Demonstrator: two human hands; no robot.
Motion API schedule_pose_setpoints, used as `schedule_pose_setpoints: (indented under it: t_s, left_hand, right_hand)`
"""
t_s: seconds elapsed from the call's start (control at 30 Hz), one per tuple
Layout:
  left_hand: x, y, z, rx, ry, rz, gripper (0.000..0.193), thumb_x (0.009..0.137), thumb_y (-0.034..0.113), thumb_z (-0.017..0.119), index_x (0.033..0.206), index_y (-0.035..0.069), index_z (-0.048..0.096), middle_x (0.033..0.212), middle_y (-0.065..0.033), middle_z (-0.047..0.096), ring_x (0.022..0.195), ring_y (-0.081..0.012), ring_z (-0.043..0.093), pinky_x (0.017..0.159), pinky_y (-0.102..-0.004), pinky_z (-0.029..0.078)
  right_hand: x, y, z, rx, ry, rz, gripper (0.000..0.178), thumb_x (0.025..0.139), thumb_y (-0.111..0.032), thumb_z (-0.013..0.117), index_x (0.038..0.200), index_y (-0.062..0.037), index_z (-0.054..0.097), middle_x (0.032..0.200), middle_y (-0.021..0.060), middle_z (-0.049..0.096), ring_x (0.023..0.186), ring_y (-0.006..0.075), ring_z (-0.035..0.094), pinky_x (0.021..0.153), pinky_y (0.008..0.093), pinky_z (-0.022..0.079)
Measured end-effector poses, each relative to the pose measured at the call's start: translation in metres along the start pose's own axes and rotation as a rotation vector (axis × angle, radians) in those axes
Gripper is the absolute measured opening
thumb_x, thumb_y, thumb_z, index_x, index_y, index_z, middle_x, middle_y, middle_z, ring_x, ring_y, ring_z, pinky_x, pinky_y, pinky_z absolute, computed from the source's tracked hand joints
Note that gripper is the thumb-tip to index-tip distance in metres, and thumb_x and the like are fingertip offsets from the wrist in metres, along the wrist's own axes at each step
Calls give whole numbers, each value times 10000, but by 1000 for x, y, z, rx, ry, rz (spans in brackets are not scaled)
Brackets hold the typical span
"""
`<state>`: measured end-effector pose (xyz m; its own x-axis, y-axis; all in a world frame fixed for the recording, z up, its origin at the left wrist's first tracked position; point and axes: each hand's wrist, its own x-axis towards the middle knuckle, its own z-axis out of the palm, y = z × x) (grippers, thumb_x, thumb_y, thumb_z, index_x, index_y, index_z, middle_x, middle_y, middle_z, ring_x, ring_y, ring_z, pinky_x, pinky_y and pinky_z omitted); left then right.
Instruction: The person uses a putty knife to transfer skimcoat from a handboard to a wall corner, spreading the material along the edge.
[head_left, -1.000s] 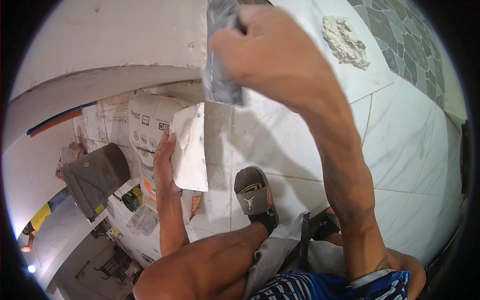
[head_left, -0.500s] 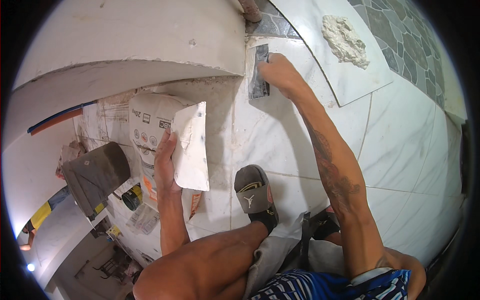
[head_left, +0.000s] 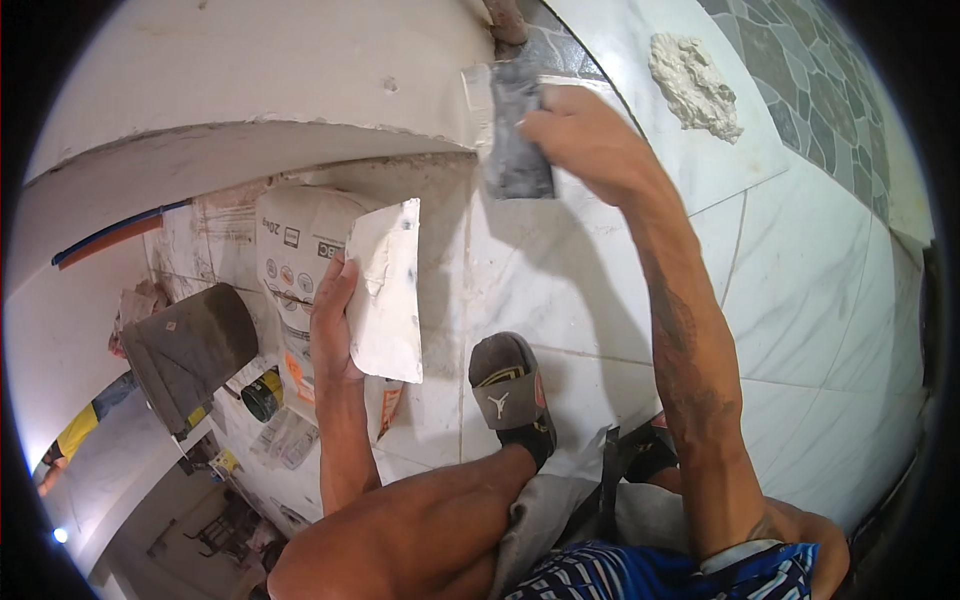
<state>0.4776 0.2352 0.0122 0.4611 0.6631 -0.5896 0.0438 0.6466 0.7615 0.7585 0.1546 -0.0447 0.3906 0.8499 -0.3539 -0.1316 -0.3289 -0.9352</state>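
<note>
My left hand (head_left: 332, 315) is wrapped round the left edge of a white rectangular board (head_left: 390, 330), tilted up. A thin smear of off-white putty (head_left: 376, 268) clings to its face. Farther off, my right hand (head_left: 590, 140) is closed on a grey flat-bladed plastering trowel (head_left: 522, 150), its handle hidden by my fingers. The blade, blurred by motion, lies at the end of the low white wall (head_left: 330, 70), where a pale strip of putty (head_left: 478, 105) runs along the corner. Whether blade and wall touch, I cannot tell.
A heap of putty (head_left: 693, 88) lies on a white slab (head_left: 735, 165) at far right. Left of the board are a paper sack (head_left: 285, 235), a dirty bucket (head_left: 195, 345) and a small dark can (head_left: 263, 395). Another person's yellow clothing (head_left: 78, 432) shows at far left.
My right hand has moved slightly right, and the trowel blade has swung up toward the wall's end, showing more of its face. The board in my left hand has shifted a little right.
</note>
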Motion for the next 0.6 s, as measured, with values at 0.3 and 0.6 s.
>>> schedule_pose_setpoints:
  t_s: [0.3,0.6]
  left_hand:
    - [-3,-1,-2,-28,-9,-2,398,973,131,446,1325,-49,396,1129,-169,616,909,-205,676,763,-309,584]
    - [-3,0,-1,-25,21,2,383,974,128,445,1312,-46,409,1120,-163,618,902,-201,676,761,-303,582]
  right_hand:
    - [27,50,34,-573,31,-38,305,766,-129,486,854,123,634,905,351,624,876,416,640,797,442,514]
    - [9,22,13,-99,97,-44,321,857,-248,507,887,61,590,798,183,625,722,268,574,725,366,464]
